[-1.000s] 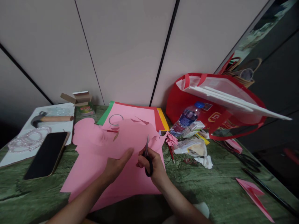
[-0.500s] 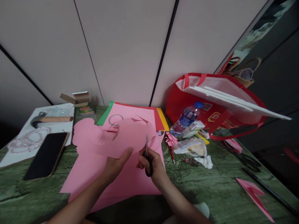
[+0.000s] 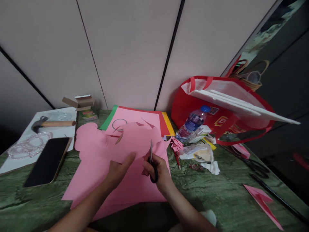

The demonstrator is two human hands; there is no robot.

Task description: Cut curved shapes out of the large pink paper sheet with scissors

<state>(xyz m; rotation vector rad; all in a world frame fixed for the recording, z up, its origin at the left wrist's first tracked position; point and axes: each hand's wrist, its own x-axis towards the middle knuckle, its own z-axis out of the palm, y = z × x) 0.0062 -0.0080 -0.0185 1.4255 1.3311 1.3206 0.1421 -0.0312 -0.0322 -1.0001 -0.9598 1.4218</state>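
My left hand (image 3: 118,170) grips the near edge of a cut pink paper sheet (image 3: 138,138), its thumb on top and the other fingers hidden beneath. The sheet has curved edges and curls up at its right end. My right hand (image 3: 159,169) is closed around a pair of scissors (image 3: 155,172) with black handles, blades pointing away from me at the sheet's right part. Whether the blades are parted is hard to make out. More pink paper (image 3: 135,190) lies flat beneath both hands. A pink paper flower (image 3: 177,144) rests just right of the curled end.
To the left are a phone (image 3: 48,162), a hammer (image 3: 58,123), beads (image 3: 30,145) and a small box (image 3: 87,111). On the right stand a water bottle (image 3: 191,124) and a red bag (image 3: 180,103), with wrappers (image 3: 198,151) nearby. Folded pink paper (image 3: 262,199) lies near the right edge.
My left hand has shifted very slightly left with the pink sheet. The sheet's curled right end has moved a little toward the paper flower. The scissors look almost unmoved.
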